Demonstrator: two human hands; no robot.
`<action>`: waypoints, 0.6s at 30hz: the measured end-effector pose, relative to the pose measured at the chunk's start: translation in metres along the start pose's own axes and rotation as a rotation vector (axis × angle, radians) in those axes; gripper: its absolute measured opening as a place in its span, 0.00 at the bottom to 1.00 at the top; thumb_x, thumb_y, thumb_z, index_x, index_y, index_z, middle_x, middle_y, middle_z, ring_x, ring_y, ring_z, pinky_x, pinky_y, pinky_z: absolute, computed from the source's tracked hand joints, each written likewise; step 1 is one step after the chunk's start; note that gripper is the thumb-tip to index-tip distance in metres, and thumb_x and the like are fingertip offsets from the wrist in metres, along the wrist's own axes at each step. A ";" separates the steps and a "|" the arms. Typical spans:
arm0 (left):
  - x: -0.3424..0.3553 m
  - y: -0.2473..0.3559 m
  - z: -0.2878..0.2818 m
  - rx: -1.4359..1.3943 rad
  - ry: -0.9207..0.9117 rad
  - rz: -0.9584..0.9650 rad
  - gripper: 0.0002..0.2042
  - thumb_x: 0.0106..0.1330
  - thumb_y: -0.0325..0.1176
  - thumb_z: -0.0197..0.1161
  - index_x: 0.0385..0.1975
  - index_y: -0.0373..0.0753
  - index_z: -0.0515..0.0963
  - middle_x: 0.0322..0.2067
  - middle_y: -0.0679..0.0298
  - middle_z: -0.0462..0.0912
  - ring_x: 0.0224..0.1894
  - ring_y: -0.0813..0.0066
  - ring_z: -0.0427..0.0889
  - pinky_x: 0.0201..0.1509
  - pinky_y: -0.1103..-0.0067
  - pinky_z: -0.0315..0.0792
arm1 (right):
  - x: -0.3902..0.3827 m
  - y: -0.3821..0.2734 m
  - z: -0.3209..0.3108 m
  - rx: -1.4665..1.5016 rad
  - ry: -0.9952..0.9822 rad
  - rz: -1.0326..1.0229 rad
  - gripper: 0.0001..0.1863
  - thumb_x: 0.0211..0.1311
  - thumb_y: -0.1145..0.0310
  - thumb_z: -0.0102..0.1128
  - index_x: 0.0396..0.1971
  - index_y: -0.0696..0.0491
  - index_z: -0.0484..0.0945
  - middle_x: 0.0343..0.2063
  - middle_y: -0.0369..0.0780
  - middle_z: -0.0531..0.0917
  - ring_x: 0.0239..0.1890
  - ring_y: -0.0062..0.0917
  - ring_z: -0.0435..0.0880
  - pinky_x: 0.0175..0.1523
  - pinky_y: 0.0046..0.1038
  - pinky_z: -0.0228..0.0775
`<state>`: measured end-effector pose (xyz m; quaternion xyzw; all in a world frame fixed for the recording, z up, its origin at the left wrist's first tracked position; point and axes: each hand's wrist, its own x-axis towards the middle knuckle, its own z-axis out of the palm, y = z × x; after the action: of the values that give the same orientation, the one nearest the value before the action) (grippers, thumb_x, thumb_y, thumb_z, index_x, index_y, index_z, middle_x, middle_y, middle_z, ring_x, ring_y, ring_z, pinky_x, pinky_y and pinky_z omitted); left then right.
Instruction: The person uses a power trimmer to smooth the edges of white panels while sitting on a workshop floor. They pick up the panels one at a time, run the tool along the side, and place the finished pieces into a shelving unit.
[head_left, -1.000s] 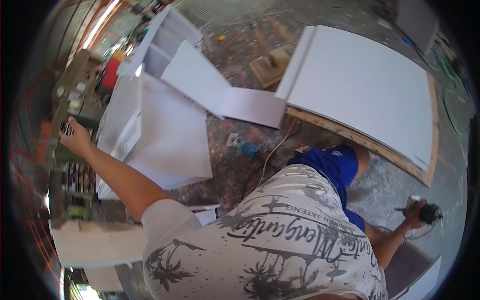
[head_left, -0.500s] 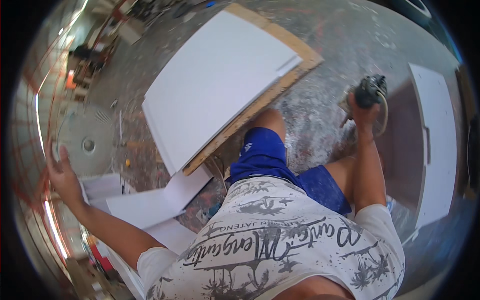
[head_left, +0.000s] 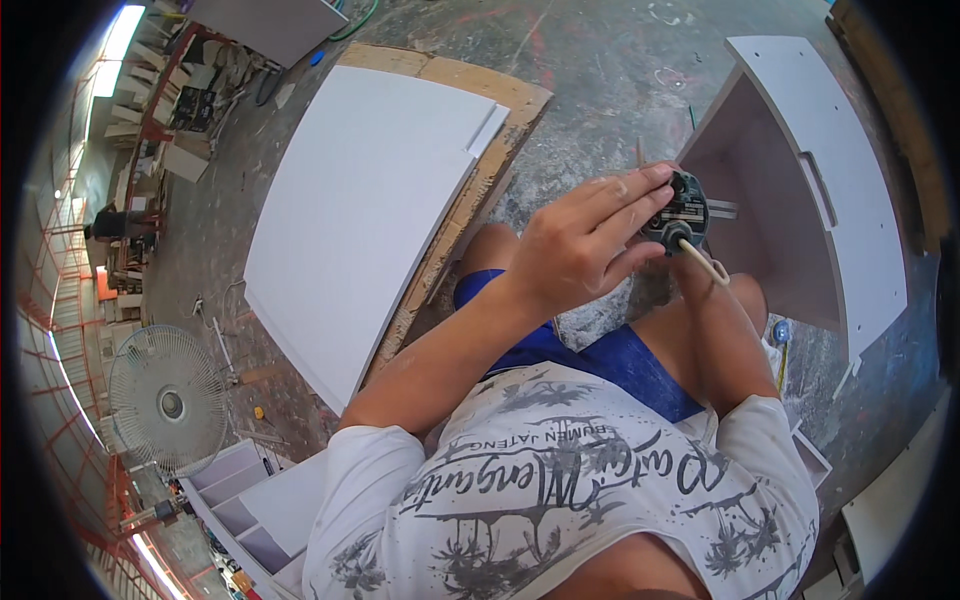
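A dark, round-bodied trim router (head_left: pixel 676 212) with a pale cord is held upright above the floor, between my knees and the open cabinet. My right hand (head_left: pixel 692 268) wraps round its body from below; the router hides most of those fingers. My left hand (head_left: pixel 590 235) is at the router's upper end, its long fingers along the far side of the top and its thumb by the cord. To the left, a white panel (head_left: pixel 370 200) with a grooved edge strip lies on a worn wooden board (head_left: pixel 500 160), apart from both hands.
A white cabinet carcass (head_left: pixel 735 190) stands close at the right. A fan (head_left: pixel 165 400) stands at the left, near a divided white box (head_left: pixel 215 475). White dust covers the floor (head_left: pixel 590 130) by my legs. Scrap boards (head_left: pixel 185 160) are piled at the far left.
My left hand has swung in from the far left and reached the router. The right hand has brought the router nearer and tilted its top toward me. The view has shifted.
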<state>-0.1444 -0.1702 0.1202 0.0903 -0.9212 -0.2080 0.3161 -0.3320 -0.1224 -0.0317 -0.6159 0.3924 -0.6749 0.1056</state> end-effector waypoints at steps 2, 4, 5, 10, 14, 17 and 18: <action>-0.003 0.002 0.006 -0.007 0.096 0.089 0.30 0.56 0.33 0.77 0.60 0.32 0.78 0.64 0.50 0.78 0.57 0.55 0.83 0.60 0.64 0.79 | -0.012 -0.007 0.005 0.889 0.061 0.391 0.26 0.67 0.61 0.67 0.59 0.56 0.70 0.50 0.44 0.81 0.48 0.28 0.86 0.50 0.30 0.84; -0.002 0.007 0.006 -0.030 0.098 0.073 0.29 0.56 0.30 0.74 0.60 0.31 0.78 0.64 0.51 0.77 0.58 0.54 0.82 0.61 0.64 0.78 | -0.016 -0.013 0.005 1.374 0.145 0.600 0.25 0.74 0.54 0.59 0.61 0.55 0.68 0.50 0.44 0.80 0.48 0.28 0.85 0.50 0.31 0.84; -0.003 0.010 0.006 -0.044 0.100 0.059 0.29 0.56 0.28 0.72 0.60 0.31 0.78 0.65 0.51 0.76 0.58 0.54 0.82 0.61 0.64 0.78 | -0.016 -0.021 0.003 1.417 0.146 0.623 0.25 0.74 0.55 0.60 0.61 0.55 0.68 0.50 0.44 0.80 0.48 0.29 0.85 0.51 0.31 0.84; -0.024 0.011 0.007 -0.013 0.108 0.034 0.32 0.53 0.26 0.67 0.63 0.30 0.76 0.65 0.51 0.75 0.60 0.52 0.79 0.63 0.64 0.76 | -0.001 -0.022 0.001 0.503 -0.042 0.239 0.23 0.67 0.64 0.67 0.57 0.57 0.73 0.52 0.45 0.80 0.50 0.33 0.84 0.51 0.33 0.80; -0.037 0.008 0.001 -0.026 0.095 0.006 0.32 0.53 0.29 0.67 0.62 0.31 0.77 0.65 0.50 0.73 0.64 0.48 0.74 0.65 0.62 0.75 | -0.028 -0.001 0.008 0.298 -0.119 0.232 0.26 0.62 0.66 0.71 0.57 0.57 0.75 0.53 0.44 0.80 0.54 0.34 0.82 0.58 0.34 0.75; -0.037 0.006 -0.013 -0.153 0.094 -0.099 0.31 0.56 0.31 0.69 0.64 0.36 0.76 0.63 0.52 0.74 0.63 0.50 0.75 0.65 0.62 0.74 | -0.037 -0.013 0.018 -0.289 -0.442 0.195 0.30 0.59 0.65 0.74 0.61 0.55 0.75 0.54 0.42 0.81 0.58 0.31 0.80 0.63 0.35 0.73; -0.042 -0.002 -0.018 -0.156 0.098 -0.104 0.31 0.56 0.31 0.69 0.64 0.36 0.76 0.63 0.52 0.74 0.63 0.50 0.75 0.65 0.62 0.74 | -0.036 -0.019 0.022 -0.517 -0.550 0.149 0.31 0.58 0.65 0.74 0.62 0.55 0.75 0.54 0.41 0.82 0.59 0.30 0.80 0.64 0.35 0.72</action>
<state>-0.0999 -0.1652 0.1094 0.1232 -0.8797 -0.2908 0.3555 -0.2974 -0.0964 -0.0475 -0.7502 0.5503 -0.3536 0.0968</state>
